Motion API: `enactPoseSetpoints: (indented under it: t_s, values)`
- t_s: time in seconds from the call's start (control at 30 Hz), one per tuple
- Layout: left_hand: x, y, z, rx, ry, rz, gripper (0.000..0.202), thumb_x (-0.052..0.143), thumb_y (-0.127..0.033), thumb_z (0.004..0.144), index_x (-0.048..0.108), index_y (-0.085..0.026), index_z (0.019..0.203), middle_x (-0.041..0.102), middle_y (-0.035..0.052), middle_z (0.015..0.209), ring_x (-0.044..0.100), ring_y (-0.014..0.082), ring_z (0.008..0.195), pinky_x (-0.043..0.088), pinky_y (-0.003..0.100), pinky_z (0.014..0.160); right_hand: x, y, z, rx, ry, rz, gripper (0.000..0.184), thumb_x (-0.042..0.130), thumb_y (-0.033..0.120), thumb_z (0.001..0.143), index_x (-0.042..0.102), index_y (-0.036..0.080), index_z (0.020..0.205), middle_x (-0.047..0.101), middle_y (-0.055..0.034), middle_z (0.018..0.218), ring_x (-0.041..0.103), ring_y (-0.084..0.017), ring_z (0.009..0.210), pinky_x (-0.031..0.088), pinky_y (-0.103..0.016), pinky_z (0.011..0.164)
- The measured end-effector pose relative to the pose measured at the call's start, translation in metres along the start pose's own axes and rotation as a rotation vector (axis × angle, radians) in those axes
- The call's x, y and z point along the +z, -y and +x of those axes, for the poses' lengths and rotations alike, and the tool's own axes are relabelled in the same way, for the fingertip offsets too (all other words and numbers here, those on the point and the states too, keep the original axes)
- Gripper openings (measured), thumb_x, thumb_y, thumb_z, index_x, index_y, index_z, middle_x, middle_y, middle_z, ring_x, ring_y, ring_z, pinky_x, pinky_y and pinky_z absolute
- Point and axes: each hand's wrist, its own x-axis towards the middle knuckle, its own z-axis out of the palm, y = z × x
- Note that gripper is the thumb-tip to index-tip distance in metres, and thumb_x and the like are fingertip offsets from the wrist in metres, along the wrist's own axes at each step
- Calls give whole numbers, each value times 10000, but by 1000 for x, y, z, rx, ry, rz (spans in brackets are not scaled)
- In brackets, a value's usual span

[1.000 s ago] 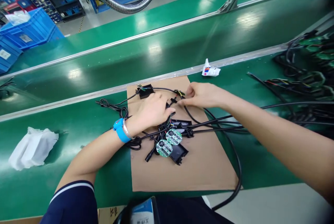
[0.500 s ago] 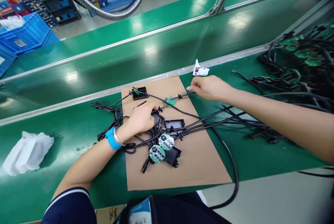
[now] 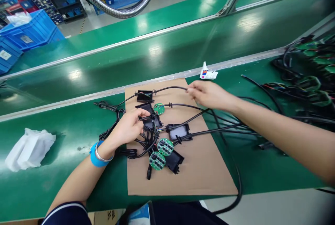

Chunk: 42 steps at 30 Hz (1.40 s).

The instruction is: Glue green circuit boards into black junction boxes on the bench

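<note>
Since the earlier frame, the small round board (image 3: 158, 108) has shifted leftward on the cardboard (image 3: 201, 178), and the right hand (image 3: 205, 94) now has a different cable, the upper cable (image 3: 171, 87). We see that hand pinching it between thumb and fingers, near the cardboard's right edge; the cable runs left to the top black box (image 3: 144, 96). Left hand (image 3: 128, 125): fingers bent, index tip by a second black case (image 3: 146, 107); we cannot tell whether it grips a wire there. The small round board lies just beside that case. Nearer us, two round boards (image 3: 165, 147) sit side by side, partly over another black case (image 3: 174, 161). Beyond the right hand, a white bottle (image 3: 208, 74) rests on the green table (image 3: 269, 172).
</note>
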Motion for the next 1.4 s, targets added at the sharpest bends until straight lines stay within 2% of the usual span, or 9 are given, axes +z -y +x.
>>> enactPoseSetpoints:
  t_s: [0.1,0.3,0.43,0.63,0.77,0.93,1.2,1.33,1.4]
  values:
    - [-3,4,-5,-40,-21,-63,395,451,-76,762,608,-182,1109,619,-38,682,617,111,554,489,248,597,1,0,6,71,-124,-74,246,437,268,914,651,153,956,689,-152,939,618,-264,833,468,-386,755]
    - [1,18,-1,15,-18,-256,264,518,-222,865,566,-174,1121,652,33,927,632,86,617,537,282,719,40,55,-1,-581,-42,118,285,504,327,925,631,193,1142,663,-132,1121,603,-270,1046,503,-427,931]
    - [-4,18,-10,-2,16,-195,374,544,-321,893,511,-155,1226,629,110,1138,661,119,732,557,332,785,43,67,2,-477,-63,205,266,443,225,919,613,172,1117,653,-138,1042,630,-257,956,531,-411,846]
    - [-6,-6,-53,158,108,633,549,570,-495,906,538,-97,1283,649,190,1167,616,345,1120,508,513,938,39,59,4,-192,-325,225,208,441,237,887,544,179,1058,606,-83,844,623,-247,841,503,-379,700]
    - [-12,-28,-76,96,254,938,481,497,-557,946,641,-114,1069,691,125,829,687,324,818,532,461,747,56,58,1,-155,-400,241,196,426,251,898,511,206,1069,574,-84,850,615,-258,874,511,-399,747]
    - [-14,-33,-72,101,426,687,497,233,-409,1058,614,-186,828,671,44,773,635,189,661,433,307,623,69,56,-1,-136,-449,246,212,439,255,892,510,180,1077,573,-97,855,612,-268,870,522,-424,768]
    - [28,-1,-42,21,63,346,282,548,-369,930,518,-190,714,558,-9,704,526,136,644,371,256,600,71,54,-15,-37,-416,658,281,538,329,924,417,228,1156,559,-46,916,625,-149,619,512,-291,505]
    - [25,-9,-56,91,-245,93,164,462,-329,968,529,-195,902,562,31,904,553,153,802,462,290,731,68,57,-18,-60,-174,983,426,647,435,863,400,262,1164,514,-30,975,661,-158,671,518,-260,432]
    - [22,-10,-57,71,-277,-125,160,441,-352,993,506,-206,992,571,23,910,566,135,773,487,285,730,65,57,-18,-59,-30,993,503,699,477,811,438,257,1180,525,-31,977,631,-145,630,502,-263,408]
